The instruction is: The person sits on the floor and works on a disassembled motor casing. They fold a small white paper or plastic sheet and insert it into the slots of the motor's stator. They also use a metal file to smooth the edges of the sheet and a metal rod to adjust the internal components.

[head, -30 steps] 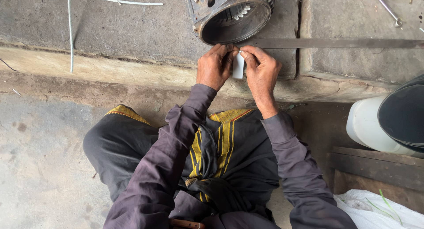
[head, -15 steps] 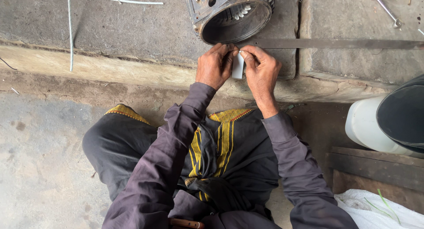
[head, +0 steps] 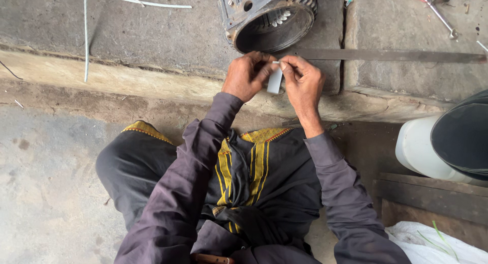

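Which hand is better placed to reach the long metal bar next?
Probably the right hand: it sits just below the bar, which runs off to that side. The left hand is farther away. Both pinch the small grey strip.

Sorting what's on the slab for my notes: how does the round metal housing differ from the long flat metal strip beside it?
The round metal housing is bulky, hollow and dark, its open mouth showing pale parts inside; the long flat metal strip is thin, straight and solid. The housing sits partly out of view at the top edge; the strip lies flat, running rightward from behind the right hand. Both are grey metal resting on the concrete slab.
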